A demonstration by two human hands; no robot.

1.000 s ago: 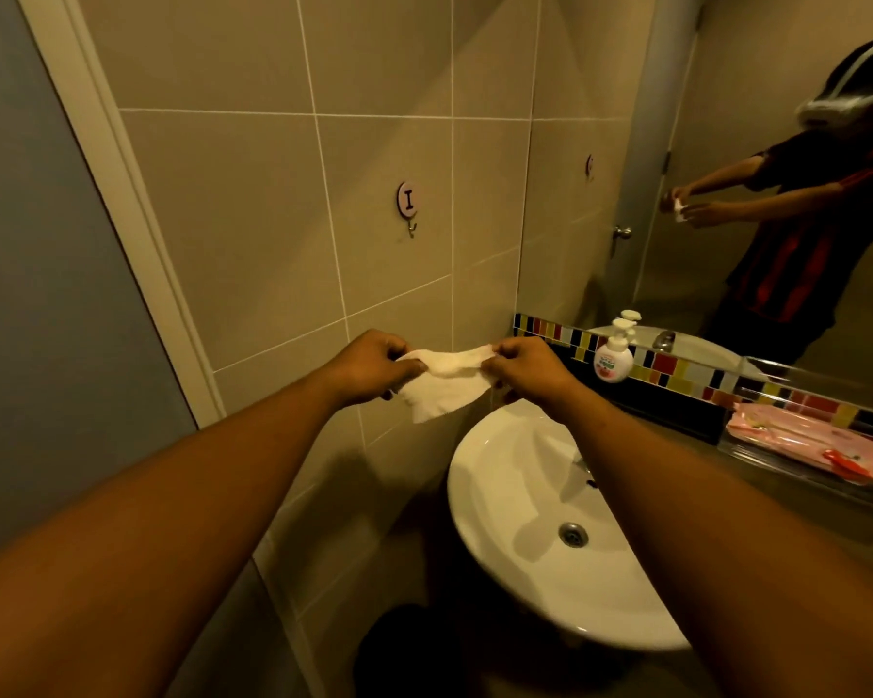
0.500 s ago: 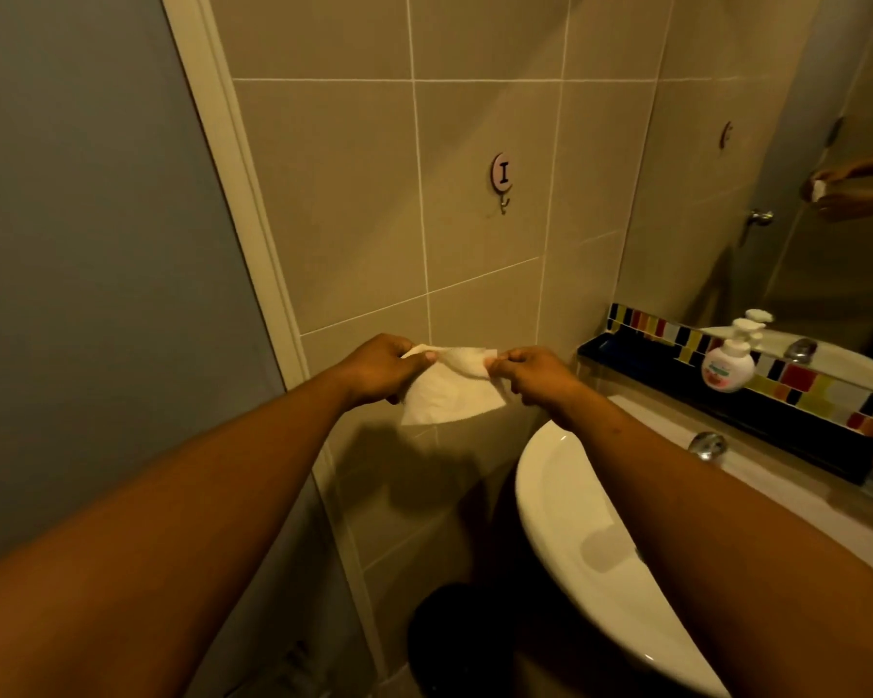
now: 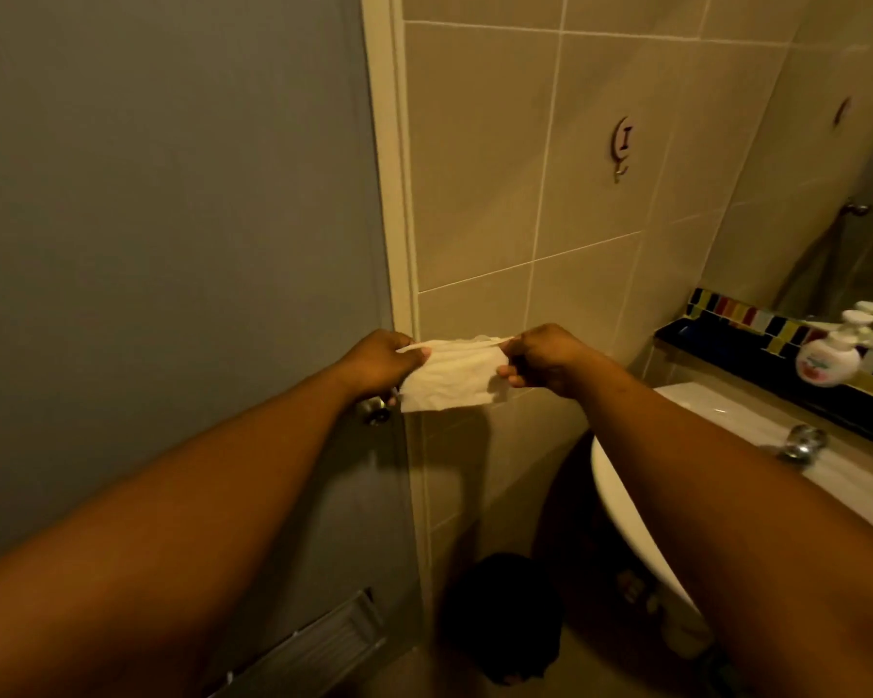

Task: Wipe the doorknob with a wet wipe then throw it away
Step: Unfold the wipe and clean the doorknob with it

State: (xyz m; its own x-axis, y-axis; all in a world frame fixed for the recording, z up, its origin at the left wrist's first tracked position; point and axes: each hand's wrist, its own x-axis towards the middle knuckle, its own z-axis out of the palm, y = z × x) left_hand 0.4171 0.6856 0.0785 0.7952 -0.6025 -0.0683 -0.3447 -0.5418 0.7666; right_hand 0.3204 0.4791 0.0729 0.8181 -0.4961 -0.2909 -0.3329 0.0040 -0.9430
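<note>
A white wet wipe (image 3: 449, 377) is stretched between both hands in front of the door frame. My left hand (image 3: 379, 362) pinches its left edge and my right hand (image 3: 543, 360) pinches its right edge. The wipe hangs open, its lower corner crumpled. A round metal doorknob (image 3: 375, 409) shows on the grey door (image 3: 172, 244), just below my left hand and partly hidden by it. A dark round bin (image 3: 502, 617) stands on the floor below the wipe, between the door frame and the sink.
A white sink (image 3: 631, 521) with a chrome tap (image 3: 802, 443) is at the right. A soap pump bottle (image 3: 827, 357) stands on the dark ledge under the mirror. A wall hook (image 3: 623, 141) hangs on the tiled wall. A vent grille (image 3: 318, 647) sits low in the door.
My view has swung left, so the grey door and its knob now show and the sink has slid to the right edge. Both hands still hold the wipe and have moved toward the door.
</note>
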